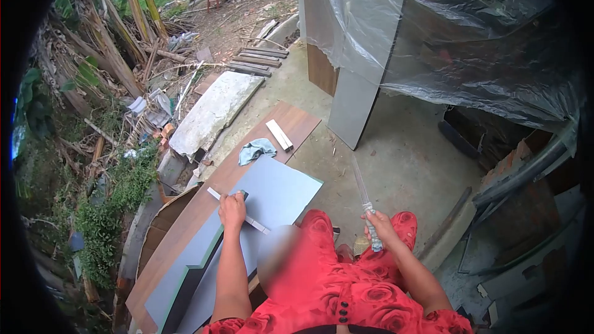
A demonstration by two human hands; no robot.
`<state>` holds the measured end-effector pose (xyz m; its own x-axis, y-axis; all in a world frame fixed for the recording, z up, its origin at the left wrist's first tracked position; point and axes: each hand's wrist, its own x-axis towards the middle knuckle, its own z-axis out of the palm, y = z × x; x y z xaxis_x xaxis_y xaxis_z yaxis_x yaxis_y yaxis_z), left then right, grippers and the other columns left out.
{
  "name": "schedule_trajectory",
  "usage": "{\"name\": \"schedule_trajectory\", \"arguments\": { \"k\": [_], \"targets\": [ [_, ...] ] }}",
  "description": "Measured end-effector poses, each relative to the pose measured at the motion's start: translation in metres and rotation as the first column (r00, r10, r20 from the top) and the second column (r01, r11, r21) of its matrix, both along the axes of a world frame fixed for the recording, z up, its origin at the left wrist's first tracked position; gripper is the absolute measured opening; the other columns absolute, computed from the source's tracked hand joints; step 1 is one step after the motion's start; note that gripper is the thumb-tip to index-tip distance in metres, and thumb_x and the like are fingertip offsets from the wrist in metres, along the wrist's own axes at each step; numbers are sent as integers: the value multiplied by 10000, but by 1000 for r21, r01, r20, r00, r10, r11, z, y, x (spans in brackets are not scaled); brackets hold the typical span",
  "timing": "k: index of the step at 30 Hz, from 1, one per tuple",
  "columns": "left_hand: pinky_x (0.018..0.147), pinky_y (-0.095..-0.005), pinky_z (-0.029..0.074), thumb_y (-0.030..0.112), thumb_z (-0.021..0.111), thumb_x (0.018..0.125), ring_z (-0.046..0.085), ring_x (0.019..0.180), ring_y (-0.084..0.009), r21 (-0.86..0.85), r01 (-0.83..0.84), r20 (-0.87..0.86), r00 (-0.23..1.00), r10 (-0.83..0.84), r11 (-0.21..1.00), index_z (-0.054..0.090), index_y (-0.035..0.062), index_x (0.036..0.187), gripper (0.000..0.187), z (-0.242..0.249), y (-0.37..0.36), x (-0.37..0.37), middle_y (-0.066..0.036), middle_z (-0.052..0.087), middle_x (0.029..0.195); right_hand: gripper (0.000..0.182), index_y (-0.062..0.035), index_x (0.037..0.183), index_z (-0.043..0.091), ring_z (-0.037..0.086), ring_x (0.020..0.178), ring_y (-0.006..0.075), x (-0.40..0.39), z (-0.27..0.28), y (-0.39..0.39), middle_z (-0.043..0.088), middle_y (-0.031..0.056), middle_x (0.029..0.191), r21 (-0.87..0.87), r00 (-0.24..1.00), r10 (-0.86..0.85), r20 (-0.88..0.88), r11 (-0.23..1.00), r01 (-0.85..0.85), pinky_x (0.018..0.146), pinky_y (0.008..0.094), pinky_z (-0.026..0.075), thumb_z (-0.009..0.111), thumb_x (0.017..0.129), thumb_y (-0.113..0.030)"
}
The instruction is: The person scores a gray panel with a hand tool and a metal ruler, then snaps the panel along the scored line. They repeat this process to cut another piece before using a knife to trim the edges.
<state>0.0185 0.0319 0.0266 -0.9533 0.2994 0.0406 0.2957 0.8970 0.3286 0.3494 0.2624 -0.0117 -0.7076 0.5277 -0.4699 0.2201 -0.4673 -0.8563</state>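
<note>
My left hand (232, 211) is closed over a white ruler-like strip (257, 225) that lies slantwise on a pale grey-blue sheet (278, 185). A small dark piece shows by its fingertips; I cannot make out what it is. My right hand (380, 227) grips the wrapped handle of a long, thin-bladed knife (364, 194). Its blade points forward, away from me, beside the sheet and over the concrete. Under the sheet is a brown wood-grain board (247, 148). A dark strip with a green edge (192, 278) lies left of my forearm.
On the board rest a light blue cloth (257, 150) and a white bar (279, 135). A grey panel (357, 105) stands upright ahead, beneath clear plastic sheeting (470, 43). A whitish slab (216, 111) and wooden slats (260, 60) lie to the left. Scrap (526, 210) is piled at right.
</note>
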Motion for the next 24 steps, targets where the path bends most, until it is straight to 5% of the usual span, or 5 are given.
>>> {"name": "schedule_trajectory", "arguments": {
  "k": [6,8,9,11,24],
  "targets": [
    [916,-441,372,341,331,886,428,1142,-348,61,24,44,999,-26,998,644,-3,907,466,4,-5,-3,-252,533,1097,321,-44,897,532,449,470,65,-92,68,-19,474,2,580,414,909,384,164,810,-416,415,231,374,479,893,-361],
    [913,-441,374,338,328,885,419,1151,-340,103,8,34,999,-12,995,646,-3,902,467,-2,-9,-4,-234,550,1079,268,-15,888,493,568,543,296,-117,79,-34,555,150,595,719,842,485,234,497,-486,503,374,437,491,870,-283],
    [910,-443,375,336,326,885,416,1153,-337,123,15,41,999,-20,992,646,-5,900,468,-1,-8,-5,-227,557,1073,268,-15,888,493,568,543,296,-129,77,-41,555,150,595,711,832,501,239,493,-502,503,374,437,491,870,-283],
    [907,-444,377,333,325,885,412,1157,-334,116,21,49,998,-27,993,647,-6,899,467,-3,-9,-7,-225,558,1070,259,-11,926,469,558,616,401,-151,72,-58,561,215,627,859,809,492,321,209,-468,576,461,435,489,859,-260],
    [859,-463,398,310,354,871,425,1141,-332,101,28,29,999,-31,995,661,-4,814,443,-2,-6,-9,-212,602,956,247,1,855,440,587,638,390,-209,66,-93,573,202,622,812,696,530,485,23,-584,596,479,451,492,858,-241]
  ]
}}
